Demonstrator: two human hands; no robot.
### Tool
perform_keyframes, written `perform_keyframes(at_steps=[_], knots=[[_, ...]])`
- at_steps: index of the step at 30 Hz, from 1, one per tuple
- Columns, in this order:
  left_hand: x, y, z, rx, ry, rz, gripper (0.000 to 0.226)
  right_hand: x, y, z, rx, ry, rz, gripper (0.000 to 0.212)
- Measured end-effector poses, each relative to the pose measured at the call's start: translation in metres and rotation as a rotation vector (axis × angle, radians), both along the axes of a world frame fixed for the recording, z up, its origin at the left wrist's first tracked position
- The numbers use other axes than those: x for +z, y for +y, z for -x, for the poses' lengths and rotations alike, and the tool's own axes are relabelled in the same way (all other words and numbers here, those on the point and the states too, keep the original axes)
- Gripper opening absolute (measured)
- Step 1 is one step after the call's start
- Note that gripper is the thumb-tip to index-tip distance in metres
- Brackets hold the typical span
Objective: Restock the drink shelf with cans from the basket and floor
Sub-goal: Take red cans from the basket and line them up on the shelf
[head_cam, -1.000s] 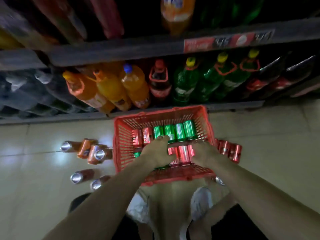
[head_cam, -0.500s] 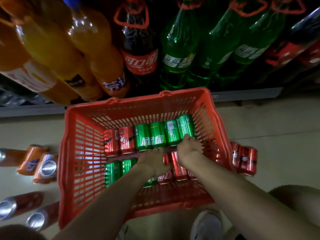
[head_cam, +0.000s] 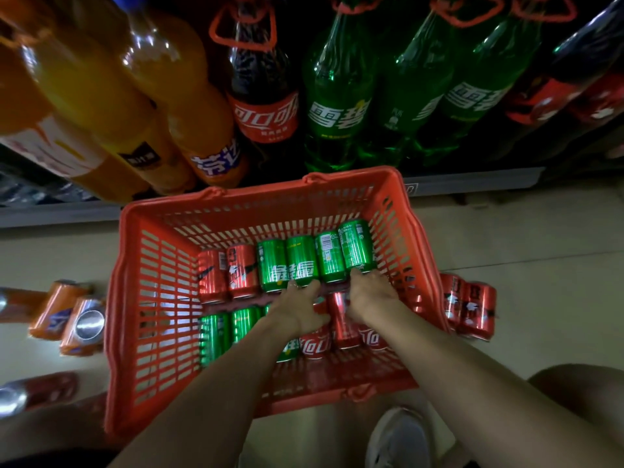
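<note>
Dim aisle floor, and both hands have slid forward in the red basket [head_cam: 141,298]: left hand [head_cam: 297,309] and right hand [head_cam: 368,295] now fingering the green cans [head_cam: 317,261], no grip yet.

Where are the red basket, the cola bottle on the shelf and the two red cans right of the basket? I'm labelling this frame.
red basket [head_cam: 155,332]: head view, bare left wall.
cola bottle [head_cam: 266,118]: head view, red label.
two red cans [head_cam: 467,307]: head view, where the pair's sides meet.
</note>
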State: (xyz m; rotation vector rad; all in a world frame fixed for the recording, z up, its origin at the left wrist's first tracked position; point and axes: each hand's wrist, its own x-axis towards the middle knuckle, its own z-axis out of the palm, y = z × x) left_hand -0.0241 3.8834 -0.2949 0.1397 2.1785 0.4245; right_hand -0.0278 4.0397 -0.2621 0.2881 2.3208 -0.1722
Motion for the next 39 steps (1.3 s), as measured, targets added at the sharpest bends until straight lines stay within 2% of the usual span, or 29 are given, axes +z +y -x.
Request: perform_keyframes(at_steps=[4,8,10,12,15,18,20,22,25,26,27,30,31,34,38,39], knots=[[-0.004,0.000,-0.004,0.007,-0.013,-0.084,0.058,0.002,0.004,-0.004,-0.114,0.029,0.061,0.072],[-0.006,0.002,-0.012,0.068,0.034,-0.212,0.052,0.003,0.009,-0.006,-0.256,0.024,0.139,0.091],[-0.007,0.003,-0.016,0.174,0.071,-0.244,0.055,0.005,0.014,-0.008,-0.338,0.002,0.177,0.108],[-0.005,0.002,-0.019,0.337,0.080,-0.247,0.065,0.007,0.018,-0.008,-0.399,-0.037,0.199,0.112],[-0.004,-0.003,-0.023,0.457,0.066,-0.217,0.073,0.006,0.021,-0.007,-0.385,-0.092,0.215,0.084],[-0.008,-0.006,-0.023,0.498,0.008,-0.311,0.053,-0.001,0.025,-0.006,-0.411,-0.140,0.293,0.070],[-0.009,-0.007,-0.022,0.552,-0.044,-0.380,0.049,-0.002,0.031,-0.005,-0.486,-0.142,0.374,0.064],[-0.010,-0.006,-0.022,0.684,-0.125,-0.461,0.049,-0.005,0.034,-0.006,-0.587,-0.131,0.457,0.065],[-0.012,0.000,-0.025,0.977,-0.295,-0.614,0.056,-0.020,0.036,-0.011,-0.811,-0.144,0.593,0.089],[-0.011,0.002,-0.026,1.040,-0.355,-0.649,0.062,-0.023,0.035,-0.013,-0.886,-0.173,0.646,0.086],[-0.011,0.003,-0.026,1.089,-0.421,-0.681,0.064,-0.024,0.034,-0.015,-0.953,-0.191,0.711,0.074],[-0.010,0.004,-0.025,1.147,-0.582,-0.756,0.064,-0.027,0.031,-0.022,-1.069,-0.233,0.839,0.021],[-0.011,0.006,-0.025,1.146,-0.618,-0.771,0.068,-0.029,0.030,-0.024,-1.096,-0.236,0.876,0.016],[-0.015,0.012,-0.026,1.099,-0.639,-0.763,0.092,-0.042,0.031,-0.030,-1.092,-0.206,0.915,0.042],[-0.018,0.015,-0.027,1.071,-0.632,-0.725,0.108,-0.077,0.034,-0.031,-1.041,-0.263,0.805,0.118],[-0.019,0.015,-0.026,1.077,-0.631,-0.725,0.111,-0.088,0.036,-0.031,-1.044,-0.278,0.786,0.130]])
